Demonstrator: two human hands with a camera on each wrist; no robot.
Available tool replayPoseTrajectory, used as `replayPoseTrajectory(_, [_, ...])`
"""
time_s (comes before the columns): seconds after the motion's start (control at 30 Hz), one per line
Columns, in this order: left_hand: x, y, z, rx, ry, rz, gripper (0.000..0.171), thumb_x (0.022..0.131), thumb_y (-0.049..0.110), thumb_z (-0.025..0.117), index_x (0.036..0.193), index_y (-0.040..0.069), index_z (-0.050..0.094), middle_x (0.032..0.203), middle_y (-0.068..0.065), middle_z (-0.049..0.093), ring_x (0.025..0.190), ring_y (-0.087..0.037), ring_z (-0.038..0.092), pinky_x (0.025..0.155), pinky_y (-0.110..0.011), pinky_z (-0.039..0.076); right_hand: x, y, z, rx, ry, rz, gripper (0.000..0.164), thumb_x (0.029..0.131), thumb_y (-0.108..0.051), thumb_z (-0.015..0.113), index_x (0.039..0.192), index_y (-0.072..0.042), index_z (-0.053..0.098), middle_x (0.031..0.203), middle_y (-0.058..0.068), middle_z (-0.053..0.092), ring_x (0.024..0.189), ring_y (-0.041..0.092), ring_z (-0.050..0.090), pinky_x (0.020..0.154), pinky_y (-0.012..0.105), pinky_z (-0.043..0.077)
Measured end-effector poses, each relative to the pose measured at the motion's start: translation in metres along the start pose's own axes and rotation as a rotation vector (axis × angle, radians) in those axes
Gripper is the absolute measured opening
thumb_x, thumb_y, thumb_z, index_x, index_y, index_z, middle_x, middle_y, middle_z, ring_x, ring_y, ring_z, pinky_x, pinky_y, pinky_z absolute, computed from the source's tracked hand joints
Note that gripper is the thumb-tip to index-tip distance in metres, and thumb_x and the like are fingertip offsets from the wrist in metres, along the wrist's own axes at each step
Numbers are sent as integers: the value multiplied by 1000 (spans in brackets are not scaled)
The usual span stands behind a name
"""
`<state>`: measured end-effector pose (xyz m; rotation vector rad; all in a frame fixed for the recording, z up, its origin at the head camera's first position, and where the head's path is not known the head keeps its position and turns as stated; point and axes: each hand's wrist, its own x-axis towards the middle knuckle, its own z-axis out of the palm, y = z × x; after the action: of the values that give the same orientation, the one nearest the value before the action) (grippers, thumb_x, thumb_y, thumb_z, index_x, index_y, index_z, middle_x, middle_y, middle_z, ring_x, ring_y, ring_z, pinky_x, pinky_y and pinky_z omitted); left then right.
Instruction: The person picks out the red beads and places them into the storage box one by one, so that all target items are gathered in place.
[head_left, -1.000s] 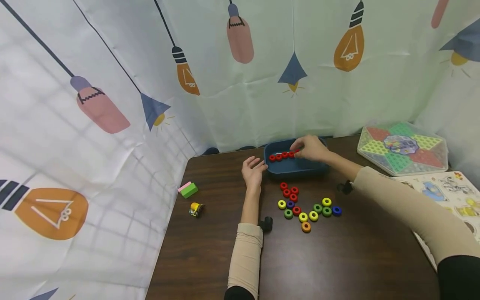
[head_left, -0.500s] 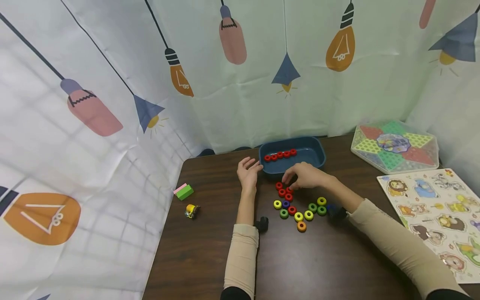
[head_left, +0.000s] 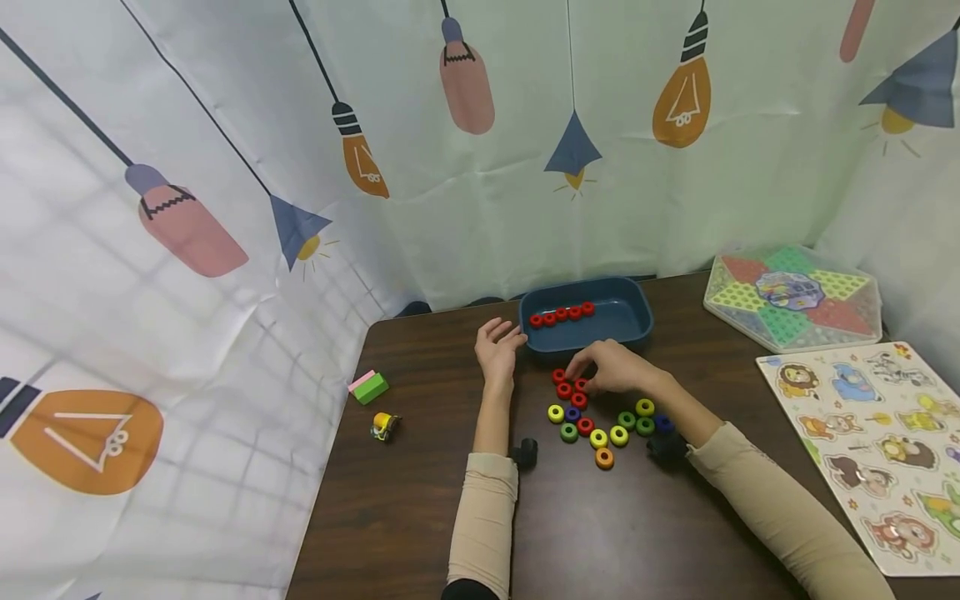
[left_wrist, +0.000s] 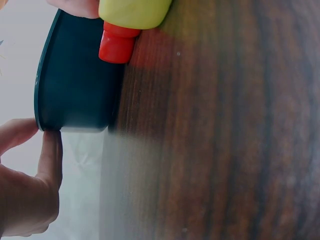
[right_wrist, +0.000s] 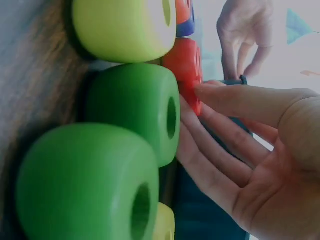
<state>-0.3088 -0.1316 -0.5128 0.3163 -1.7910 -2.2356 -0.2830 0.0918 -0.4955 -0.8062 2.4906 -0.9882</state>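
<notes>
In the head view, a dark blue tray (head_left: 618, 321) at the back of the table holds a row of red ring-shaped beads (head_left: 562, 314). My left hand (head_left: 497, 357) is at the tray's left end, fingers spread. The left wrist view has its thumb and a finger (left_wrist: 52, 155) touching the tray's corner. In front of the tray, my right hand (head_left: 618, 368) reaches into a cluster of loose beads. Thumb and fingers pinch a red bead (right_wrist: 190, 96) in the right wrist view, beside green beads (right_wrist: 132, 110). That bead is partly hidden by the hand from above.
Yellow beads (head_left: 598, 439), an orange bead (head_left: 603, 458) and others lie nearer the front. A small yellow toy (head_left: 384, 426) and a green block (head_left: 371, 388) sit at left. To the right are a hexagonal game box (head_left: 791, 296) and an animal puzzle board (head_left: 862, 450).
My right hand has left the tray, where the red row now lies uncovered, and come forward to the loose red beads. The left hand stays at the tray's end.
</notes>
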Motion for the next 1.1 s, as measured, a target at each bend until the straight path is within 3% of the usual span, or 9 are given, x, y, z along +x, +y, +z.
replayPoseTrajectory(0.2, [0,1,0,5,0,-5,58,76,-13,73,127,6,52,130,-28,54,108,-30,67,85,-34,57,-2,-9,-9,9,25,-40,37,73,0,79,106,-15,74,100,0,73,91,26,66,62,30,53])
replayPoseTrajectory(0.4, [1,1,0,-3,-7,-3,58,76,-13,73,127,5,52,129,-27,55,108,-31,67,85,-34,57,11,-24,-34,88,25,-37,37,76,-5,82,109,-17,74,106,1,72,72,18,71,63,37,57])
replayPoseTrajectory(0.6, [0,0,-1,-4,-4,-5,59,75,-14,73,127,5,51,129,-28,55,107,-30,67,84,-34,57,47,-29,-58,269,5,15,38,78,-3,80,114,-10,71,112,10,69,80,26,72,76,51,58])
replayPoseTrajectory(0.77, [0,-1,-2,-15,-7,-7,59,75,-14,72,127,5,51,130,-29,55,107,-30,67,84,-34,57,85,-28,-62,367,-23,99,43,78,2,78,120,2,65,114,22,66,85,29,71,78,50,58])
replayPoseTrajectory(0.93, [-1,-2,-1,-22,-6,-8,59,76,-15,71,127,5,51,130,-29,54,105,-29,68,83,-34,57,115,-13,-47,273,-5,139,38,76,3,78,113,-1,69,106,17,70,80,25,71,69,41,60])
replayPoseTrajectory(1.1, [0,1,-2,-22,-7,-10,59,76,-14,72,128,5,51,131,-30,53,103,-26,69,84,-34,57,127,1,-29,125,26,78,32,78,-1,78,109,-6,72,103,9,73,84,18,70,68,32,58])
